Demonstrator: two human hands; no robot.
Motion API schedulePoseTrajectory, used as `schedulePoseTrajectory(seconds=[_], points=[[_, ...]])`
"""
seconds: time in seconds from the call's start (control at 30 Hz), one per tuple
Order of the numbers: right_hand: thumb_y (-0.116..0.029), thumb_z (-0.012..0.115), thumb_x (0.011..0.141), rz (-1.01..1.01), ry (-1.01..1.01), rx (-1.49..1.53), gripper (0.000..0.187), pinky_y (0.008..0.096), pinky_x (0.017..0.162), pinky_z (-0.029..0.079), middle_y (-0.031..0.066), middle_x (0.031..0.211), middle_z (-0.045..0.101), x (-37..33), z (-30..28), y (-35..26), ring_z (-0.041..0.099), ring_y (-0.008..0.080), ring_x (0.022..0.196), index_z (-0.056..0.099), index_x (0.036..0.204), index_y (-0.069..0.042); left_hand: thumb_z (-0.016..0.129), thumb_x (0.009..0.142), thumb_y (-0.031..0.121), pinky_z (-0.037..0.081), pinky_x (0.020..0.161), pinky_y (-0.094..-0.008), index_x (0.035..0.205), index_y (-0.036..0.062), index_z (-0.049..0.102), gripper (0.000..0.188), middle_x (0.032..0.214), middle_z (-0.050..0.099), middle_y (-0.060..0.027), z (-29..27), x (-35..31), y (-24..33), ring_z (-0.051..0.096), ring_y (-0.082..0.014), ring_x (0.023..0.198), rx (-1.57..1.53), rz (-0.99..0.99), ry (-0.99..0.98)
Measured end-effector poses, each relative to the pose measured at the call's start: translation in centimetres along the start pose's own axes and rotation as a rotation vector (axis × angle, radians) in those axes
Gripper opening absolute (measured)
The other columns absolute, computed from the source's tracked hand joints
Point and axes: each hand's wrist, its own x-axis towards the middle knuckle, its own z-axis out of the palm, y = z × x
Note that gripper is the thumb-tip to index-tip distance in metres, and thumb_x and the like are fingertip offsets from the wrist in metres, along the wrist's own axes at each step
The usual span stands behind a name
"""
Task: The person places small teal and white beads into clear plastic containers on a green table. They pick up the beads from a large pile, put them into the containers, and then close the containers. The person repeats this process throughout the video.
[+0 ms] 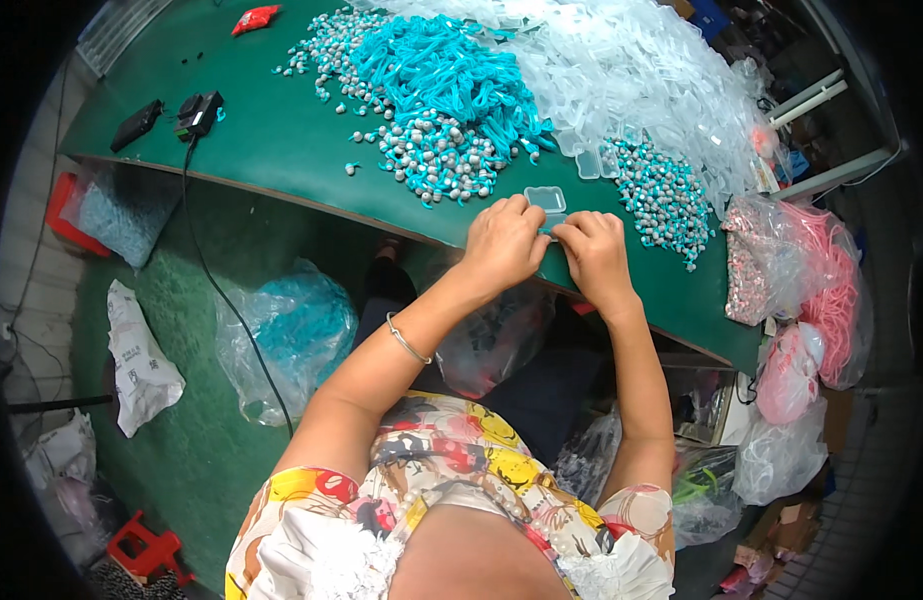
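Where the green table (271,165) ends near the frame's centre, the left hand (504,240) and right hand (598,255), fingertips pinched narrow, hold a small clear box (545,200) – hinged, opened, its near part largely hidden by fingers. Upper centre: teal cords (441,75), heaped; small grey-and-teal pieces (441,155), loose, just below. Upper right: clear plastic boxes (641,80), piled. Right edge: pink cords (826,280) – bagged.

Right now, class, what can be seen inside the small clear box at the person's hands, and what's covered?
A little turquoise shows in the near half of the clear box, between left hand and right hand. They cover the rest, hiding any other contents.
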Motion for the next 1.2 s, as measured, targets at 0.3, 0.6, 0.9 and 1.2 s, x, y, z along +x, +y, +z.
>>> schedulePoseTrajectory(seconds=[0.3,0.6,0.9,1.2], points=[[-0.006,0.067,0.081,0.155,0.037,0.237,0.01,0.0413,0.077,0.044,0.0077,0.087,0.066,3.5,0.4,3.0,0.062,0.0283,0.085,0.066,0.091,-0.008,0.077,0.076,0.021,0.048,0.076,-0.0449,0.11,0.007,0.061,0.041,0.095,0.058,-0.0121,-0.5,-0.3,-0.5,0.06,-0.0329,0.093,0.047,0.055,-0.048],[-0.015,0.075,0.077,0.242,0.094,-0.344,0.023,0.0514,0.097,0.032,0.005,0.111,0.061,9.2,7.2,5.8,0.052,0.0257,0.113,0.074,0.1,-0.015,0.077,0.074,0.021,0.045,0.078,-0.0437,0.112,0.0093,0.062,0.042,0.094,0.056,-0.01,-1.8,-0.7,-0.8,0.058,-0.0307,0.092,0.011,0.091,-0.069],[-0.015,0.073,0.08,0.277,0.097,-0.106,0.012,0.0494,0.093,0.035,0.0037,0.089,0.067,3.4,2.0,4.5,0.062,0.0248,0.091,0.071,0.091,-0.013,0.078,0.073,0.02,0.046,0.081,-0.0435,0.111,0.0088,0.062,0.043,0.096,0.058,-0.0097,-1.9,-0.9,-1.3,0.058,-0.0318,0.095,-0.052,0.112,-0.053],[-0.007,0.074,0.077,0.107,0.073,0.201,0.014,0.0408,0.09,0.038,0.0014,0.084,0.066,-0.1,-0.8,0.5,0.063,0.0218,0.085,0.068,0.089,-0.01,0.082,0.068,0.018,0.046,0.081,-0.0434,0.107,0.0073,0.064,0.044,0.093,0.062,-0.009,-2.1,-0.5,-1.8,0.059,-0.0306,0.093,-0.115,0.111,-0.089]])
